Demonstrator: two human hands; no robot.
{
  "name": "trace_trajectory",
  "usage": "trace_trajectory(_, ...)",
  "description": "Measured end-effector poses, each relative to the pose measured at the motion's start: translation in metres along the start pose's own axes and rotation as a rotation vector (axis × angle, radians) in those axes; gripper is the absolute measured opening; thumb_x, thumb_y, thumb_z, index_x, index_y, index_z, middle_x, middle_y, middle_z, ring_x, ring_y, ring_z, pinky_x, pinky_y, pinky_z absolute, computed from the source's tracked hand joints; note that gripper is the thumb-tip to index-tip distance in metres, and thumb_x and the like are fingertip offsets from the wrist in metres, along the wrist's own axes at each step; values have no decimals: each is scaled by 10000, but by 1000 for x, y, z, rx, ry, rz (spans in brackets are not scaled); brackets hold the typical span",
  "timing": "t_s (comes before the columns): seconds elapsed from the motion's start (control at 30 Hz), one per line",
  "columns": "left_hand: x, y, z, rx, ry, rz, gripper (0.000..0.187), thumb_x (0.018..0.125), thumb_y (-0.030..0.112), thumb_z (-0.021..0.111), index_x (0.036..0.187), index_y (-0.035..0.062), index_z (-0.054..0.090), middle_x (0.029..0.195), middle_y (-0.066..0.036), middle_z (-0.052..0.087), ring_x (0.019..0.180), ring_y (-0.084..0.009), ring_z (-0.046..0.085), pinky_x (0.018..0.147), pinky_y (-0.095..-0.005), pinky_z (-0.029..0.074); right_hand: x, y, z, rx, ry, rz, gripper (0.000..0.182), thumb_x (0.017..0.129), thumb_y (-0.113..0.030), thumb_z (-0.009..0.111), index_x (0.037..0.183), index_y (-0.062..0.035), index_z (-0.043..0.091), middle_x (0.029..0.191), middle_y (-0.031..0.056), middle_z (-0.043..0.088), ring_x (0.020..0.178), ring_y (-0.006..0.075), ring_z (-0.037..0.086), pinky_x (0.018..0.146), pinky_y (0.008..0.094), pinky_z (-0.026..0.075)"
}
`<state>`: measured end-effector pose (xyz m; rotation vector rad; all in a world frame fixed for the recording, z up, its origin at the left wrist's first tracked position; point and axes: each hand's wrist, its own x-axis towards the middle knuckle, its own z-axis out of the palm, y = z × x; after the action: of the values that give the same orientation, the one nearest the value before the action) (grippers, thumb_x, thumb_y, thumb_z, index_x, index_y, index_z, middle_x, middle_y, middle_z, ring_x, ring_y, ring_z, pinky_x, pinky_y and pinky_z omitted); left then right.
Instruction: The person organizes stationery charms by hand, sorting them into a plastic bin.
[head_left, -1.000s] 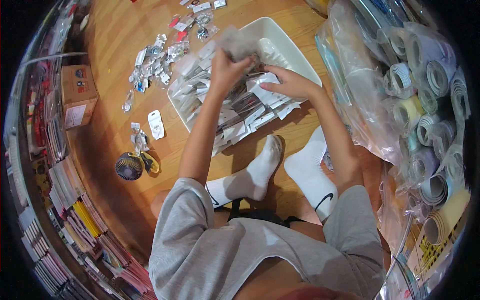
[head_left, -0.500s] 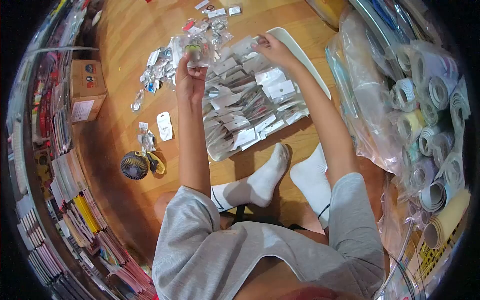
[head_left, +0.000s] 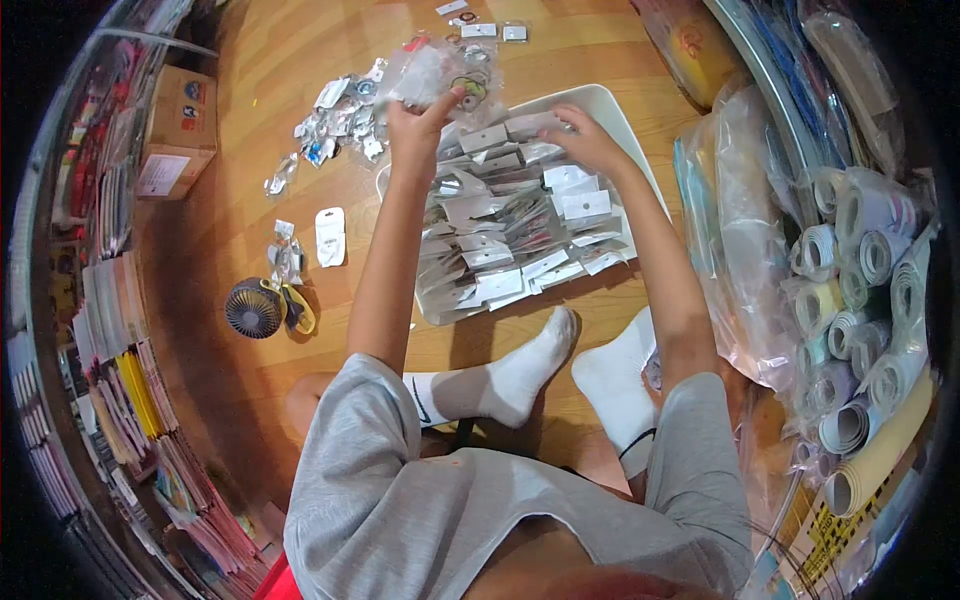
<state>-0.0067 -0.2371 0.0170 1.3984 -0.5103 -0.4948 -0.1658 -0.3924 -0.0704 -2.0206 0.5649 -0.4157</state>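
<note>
My left hand (head_left: 418, 132) pinches a clear plastic packet (head_left: 425, 75) between thumb and fingers, raised above the floor. A small round green item shows by the thumb. Over the far right part of a white tray (head_left: 622, 120), my right hand (head_left: 592, 146) has its fingers apart, the tips right at the packets there. Rows of clear packets with white header cards (head_left: 585, 205) stand packed in the tray. Beyond my left hand lies a pile of small shiny packets (head_left: 340, 120), partly hidden by the raised packet.
A small fan (head_left: 254, 308), yellow-handled scissors (head_left: 299, 310) and a white packet (head_left: 330, 237) lie at left on the wooden floor. A cardboard box (head_left: 180, 130) and stocked shelves line the left. Plastic-wrapped rolls (head_left: 850, 335) crowd the right. My socked feet (head_left: 535, 370) are near the tray.
My left hand has moved right with the packet, which is now turned and spread wider. My right hand has drawn back slightly and right, fingers still at the tray's far packets. The view has shifted.
</note>
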Motion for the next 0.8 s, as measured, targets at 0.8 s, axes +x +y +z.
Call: trace_trajectory(0.8,16,-80,36,811,-548,248,559,602,183,702,1039,-20,419,784,-235,573,746,-353,570,629,-371,446,-32,-22,-20,280,-421,234,646,693,-305,603,1232,-46,358,1048,127,505,944,192,480,795,275,384)
